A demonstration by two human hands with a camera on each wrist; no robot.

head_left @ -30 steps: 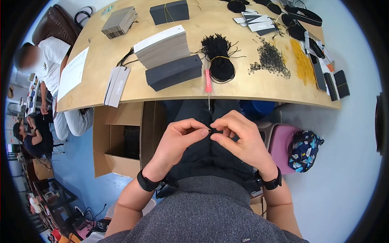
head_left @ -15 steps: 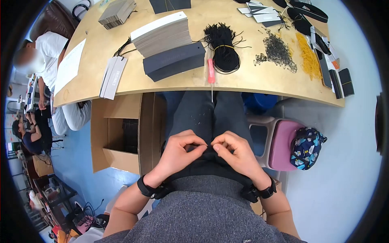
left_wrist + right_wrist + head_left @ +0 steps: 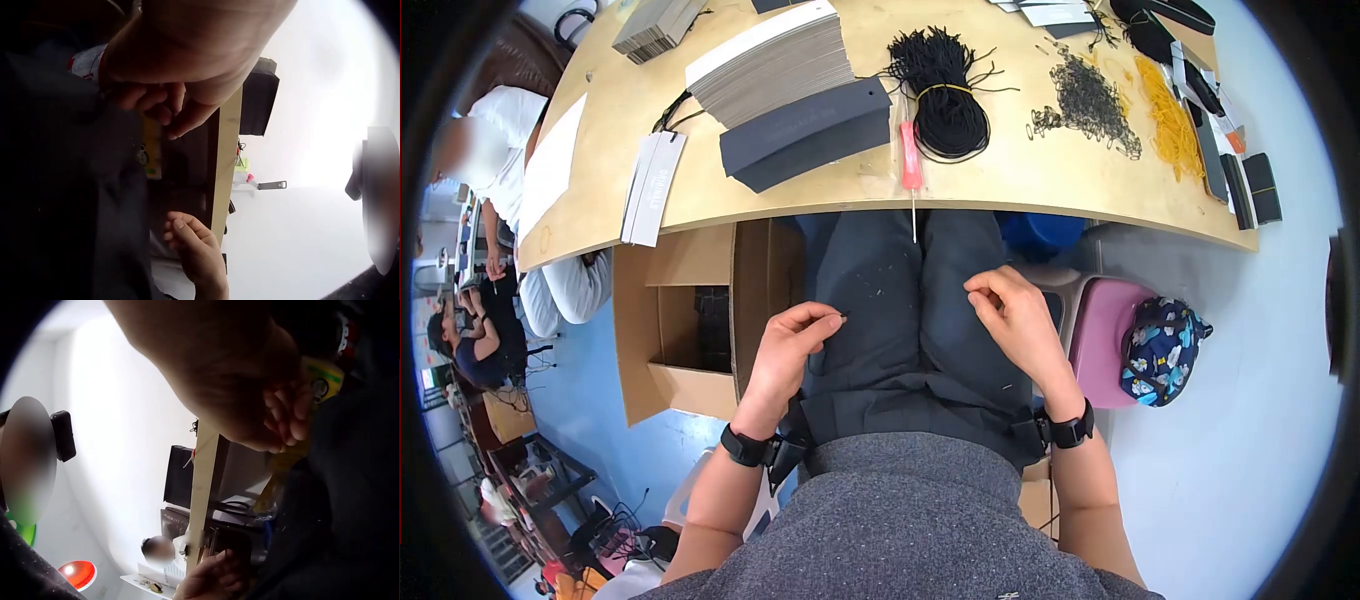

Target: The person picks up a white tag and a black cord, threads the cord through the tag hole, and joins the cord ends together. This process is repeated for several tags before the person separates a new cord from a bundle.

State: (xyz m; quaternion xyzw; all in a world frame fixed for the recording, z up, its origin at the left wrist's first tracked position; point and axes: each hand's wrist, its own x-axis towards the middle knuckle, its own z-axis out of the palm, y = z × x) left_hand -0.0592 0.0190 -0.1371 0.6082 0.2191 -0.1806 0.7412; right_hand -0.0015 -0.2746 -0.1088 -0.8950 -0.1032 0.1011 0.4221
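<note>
Over the left thigh, my left hand (image 3: 790,345) pinches a small dark thing (image 3: 843,318) between thumb and forefinger; it is too small to tell its kind. My right hand (image 3: 1022,315) hovers above the other thigh, fingers loosely bent, with nothing visible in them. The two hands are well apart. Ahead of them, a pink-handled tool (image 3: 911,160) lies at the table's front edge, its thin metal shaft jutting over the lap. Behind it is a bundle of black cords (image 3: 948,115) tied with a yellow band.
On the table (image 3: 1000,190) are a tall stack of pale tags (image 3: 775,70), dark cards (image 3: 805,135), a few corded tags (image 3: 652,185), a heap of small dark pins (image 3: 1090,105) and yellow bands (image 3: 1170,125). A cardboard box (image 3: 675,375) and a pink stool (image 3: 1100,340) stand below.
My hands were together at the fingertips over the lap; now they have parted, the left going left with the small dark thing, the right going right. The view has also shifted slightly.
</note>
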